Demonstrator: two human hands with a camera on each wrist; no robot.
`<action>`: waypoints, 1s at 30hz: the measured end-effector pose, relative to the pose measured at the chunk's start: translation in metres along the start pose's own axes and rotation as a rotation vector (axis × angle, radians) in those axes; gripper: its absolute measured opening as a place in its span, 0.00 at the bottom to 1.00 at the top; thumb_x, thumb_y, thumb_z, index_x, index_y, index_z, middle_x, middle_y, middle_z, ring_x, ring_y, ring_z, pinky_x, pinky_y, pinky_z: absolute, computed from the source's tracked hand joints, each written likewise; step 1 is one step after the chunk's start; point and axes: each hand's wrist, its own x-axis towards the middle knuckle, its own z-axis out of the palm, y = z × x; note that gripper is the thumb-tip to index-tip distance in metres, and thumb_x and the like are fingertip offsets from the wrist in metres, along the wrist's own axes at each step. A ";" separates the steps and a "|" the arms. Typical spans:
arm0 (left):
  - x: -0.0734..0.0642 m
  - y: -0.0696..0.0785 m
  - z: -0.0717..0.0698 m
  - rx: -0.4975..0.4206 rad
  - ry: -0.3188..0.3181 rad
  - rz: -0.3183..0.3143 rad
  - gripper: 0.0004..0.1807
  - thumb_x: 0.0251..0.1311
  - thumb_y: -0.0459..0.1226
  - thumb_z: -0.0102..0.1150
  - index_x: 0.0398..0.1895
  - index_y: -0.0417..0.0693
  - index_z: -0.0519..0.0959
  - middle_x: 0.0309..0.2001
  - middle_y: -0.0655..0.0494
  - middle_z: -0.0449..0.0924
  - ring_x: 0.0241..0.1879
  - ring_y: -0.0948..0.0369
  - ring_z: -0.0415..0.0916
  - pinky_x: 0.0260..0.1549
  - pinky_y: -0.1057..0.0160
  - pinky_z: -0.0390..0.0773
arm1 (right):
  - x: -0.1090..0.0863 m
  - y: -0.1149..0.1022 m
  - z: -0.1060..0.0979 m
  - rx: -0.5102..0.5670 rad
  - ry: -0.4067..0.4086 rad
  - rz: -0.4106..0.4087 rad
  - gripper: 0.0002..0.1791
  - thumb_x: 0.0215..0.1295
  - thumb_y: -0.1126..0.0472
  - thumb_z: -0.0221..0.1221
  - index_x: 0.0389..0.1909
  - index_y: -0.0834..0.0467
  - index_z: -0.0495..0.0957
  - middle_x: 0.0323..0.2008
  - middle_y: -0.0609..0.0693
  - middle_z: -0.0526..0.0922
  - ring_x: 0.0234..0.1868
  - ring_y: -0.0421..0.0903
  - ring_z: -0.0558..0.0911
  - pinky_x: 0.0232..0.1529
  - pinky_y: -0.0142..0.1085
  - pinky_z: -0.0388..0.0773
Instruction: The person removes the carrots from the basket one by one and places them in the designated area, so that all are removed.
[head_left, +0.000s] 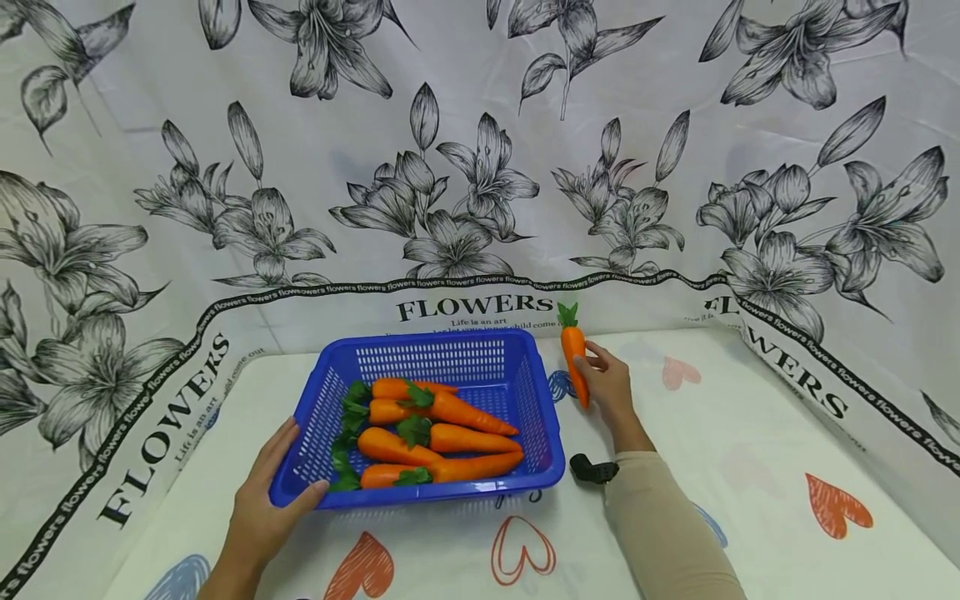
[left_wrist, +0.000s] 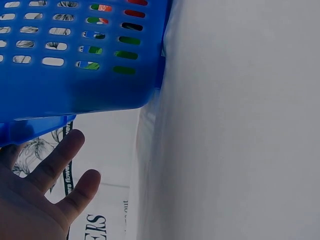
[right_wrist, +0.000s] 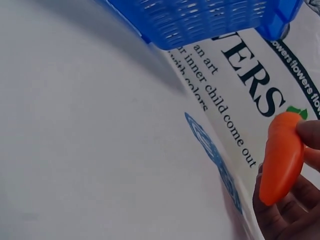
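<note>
Flowered cloth [head_left: 450,67] fills the upper frame behind a white table [head_left: 727,433]. Right of centre, your right hand [head_left: 607,382] pinches a carrot [head_left: 573,350], leaves up, forearm rising from the lower right. Lower left, your left hand [head_left: 262,504] spreads its fingers by the corner of a blue basket [head_left: 420,493]; their contact is hard to judge. Its right wall stands between that carrot and the carrots [head_left: 476,439] inside.

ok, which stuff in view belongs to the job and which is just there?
In the job:
- blue perforated plastic basket, left hand at its corner
- orange, green-topped carrots inside
- similar single carrot in right hand

Just there:
- white heart-print cloth
- white floral-print sheet
</note>
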 end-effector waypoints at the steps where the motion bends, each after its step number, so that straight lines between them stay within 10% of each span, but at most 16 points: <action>1: 0.000 0.000 0.000 -0.001 -0.001 -0.001 0.45 0.52 0.42 0.69 0.74 0.58 0.59 0.74 0.58 0.52 0.69 0.45 0.51 0.56 0.29 0.57 | 0.000 0.001 0.000 -0.026 -0.006 0.000 0.29 0.67 0.52 0.60 0.67 0.53 0.70 0.52 0.62 0.78 0.50 0.57 0.78 0.51 0.47 0.77; 30: 0.000 -0.001 0.001 -0.006 0.013 0.023 0.45 0.52 0.40 0.68 0.74 0.55 0.59 0.73 0.59 0.52 0.69 0.44 0.52 0.54 0.29 0.60 | -0.002 -0.003 0.006 -0.430 -0.006 0.022 0.29 0.64 0.50 0.60 0.64 0.57 0.72 0.46 0.61 0.82 0.44 0.58 0.80 0.44 0.49 0.79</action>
